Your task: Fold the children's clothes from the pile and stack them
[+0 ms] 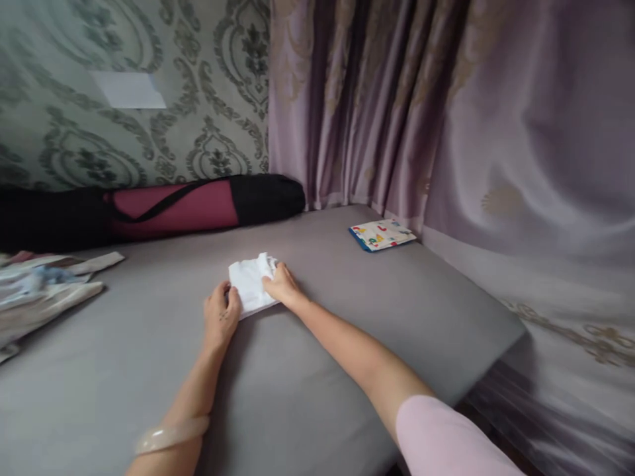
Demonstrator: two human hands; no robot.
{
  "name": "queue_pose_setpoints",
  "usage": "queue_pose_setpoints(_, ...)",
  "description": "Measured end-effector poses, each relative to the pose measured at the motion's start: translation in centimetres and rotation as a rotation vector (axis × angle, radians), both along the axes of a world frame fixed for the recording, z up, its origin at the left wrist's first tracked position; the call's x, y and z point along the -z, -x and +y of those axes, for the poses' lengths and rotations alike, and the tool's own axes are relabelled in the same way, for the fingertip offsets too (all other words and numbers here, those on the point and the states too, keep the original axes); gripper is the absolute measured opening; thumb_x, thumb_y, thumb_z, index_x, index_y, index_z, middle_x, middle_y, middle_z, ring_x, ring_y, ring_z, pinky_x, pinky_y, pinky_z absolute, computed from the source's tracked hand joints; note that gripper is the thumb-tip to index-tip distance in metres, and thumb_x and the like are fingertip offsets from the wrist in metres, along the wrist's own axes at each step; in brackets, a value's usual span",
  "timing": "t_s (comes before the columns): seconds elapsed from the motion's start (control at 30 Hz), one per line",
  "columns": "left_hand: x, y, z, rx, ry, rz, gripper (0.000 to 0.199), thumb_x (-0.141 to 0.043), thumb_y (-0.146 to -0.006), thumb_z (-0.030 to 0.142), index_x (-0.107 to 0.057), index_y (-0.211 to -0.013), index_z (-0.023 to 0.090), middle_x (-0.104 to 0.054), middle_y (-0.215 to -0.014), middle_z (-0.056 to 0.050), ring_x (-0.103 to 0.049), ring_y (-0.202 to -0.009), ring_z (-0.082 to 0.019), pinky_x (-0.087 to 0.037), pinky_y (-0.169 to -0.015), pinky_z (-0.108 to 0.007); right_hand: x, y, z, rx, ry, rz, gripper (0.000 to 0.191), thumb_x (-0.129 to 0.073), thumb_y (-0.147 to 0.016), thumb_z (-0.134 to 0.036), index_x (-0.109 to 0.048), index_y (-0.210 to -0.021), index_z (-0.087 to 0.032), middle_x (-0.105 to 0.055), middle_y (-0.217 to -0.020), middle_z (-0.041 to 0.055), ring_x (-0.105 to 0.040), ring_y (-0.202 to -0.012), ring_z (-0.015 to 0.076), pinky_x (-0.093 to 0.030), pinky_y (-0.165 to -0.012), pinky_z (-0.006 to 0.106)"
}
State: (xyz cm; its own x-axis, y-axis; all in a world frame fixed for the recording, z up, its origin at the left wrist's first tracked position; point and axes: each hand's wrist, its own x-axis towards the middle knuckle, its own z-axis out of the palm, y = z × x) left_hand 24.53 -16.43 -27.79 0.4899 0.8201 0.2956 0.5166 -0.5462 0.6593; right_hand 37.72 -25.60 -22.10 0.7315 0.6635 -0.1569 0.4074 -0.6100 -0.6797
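A small folded white cloth (248, 285) lies on the grey sheet of the bed (317, 370), near the middle of the view. Its right edge is gripped by my right hand (282, 284), with the thumb on top and the fingers at the bunched far corner. On the cloth's left side is my left hand (221, 311), its thumb and fingers curved around the edge, holding it. A pale bangle sits on my left forearm.
Loose clothes (44, 291) are piled at the left. Behind them a long black and maroon bag (173, 205) lies along the patterned wall. A folded colourful-print item (381, 235) rests at the back right, near purple curtains (367, 99). The bed's edge drops off at the lower right.
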Motion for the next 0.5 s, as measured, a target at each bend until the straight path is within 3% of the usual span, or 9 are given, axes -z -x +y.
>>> queue_pose_setpoints(0.13,-0.9,0.2,-0.5,-0.015,0.048,0.041,0.054,-0.033,-0.09,0.045,-0.057,-0.123,0.009,-0.062,-0.123,-0.018,-0.055,-0.118,-0.031,-0.042,-0.101,-0.045,0.3,-1.9,-1.6,0.045,-0.066,0.114,0.04,-0.06,-0.08,-0.034,-0.059,-0.114,-0.013,-0.065,-0.115,0.0134,-0.062,-0.106,0.0253,-0.049,-0.087,0.031)
queue_pose_setpoints(0.23,-1.3,0.2,-0.7,-0.025,0.09,0.075,0.058,-0.033,-0.089,0.045,-0.054,-0.126,0.007,-0.061,-0.124,-0.02,-0.054,-0.119,-0.033,-0.042,-0.102,-0.045,0.1,-4.5,-4.4,0.071,-0.091,0.147,0.032,-0.058,-0.081,-0.031,-0.062,-0.107,-0.013,-0.069,-0.106,0.0117,-0.065,-0.098,0.0236,-0.05,-0.081,0.029)
queue_pose_setpoints(0.5,-1.4,0.2,-0.6,-0.015,0.088,0.162,0.064,-0.032,-0.087,0.049,-0.051,-0.129,0.005,-0.061,-0.123,-0.021,-0.055,-0.118,-0.035,-0.044,-0.1,-0.047,-2.0,-13.6,-17.7,0.106,-0.072,0.04,0.023,-0.059,-0.085,-0.024,-0.063,-0.105,-0.012,-0.071,-0.097,0.0062,-0.066,-0.084,0.0166,-0.051,-0.073,0.024)
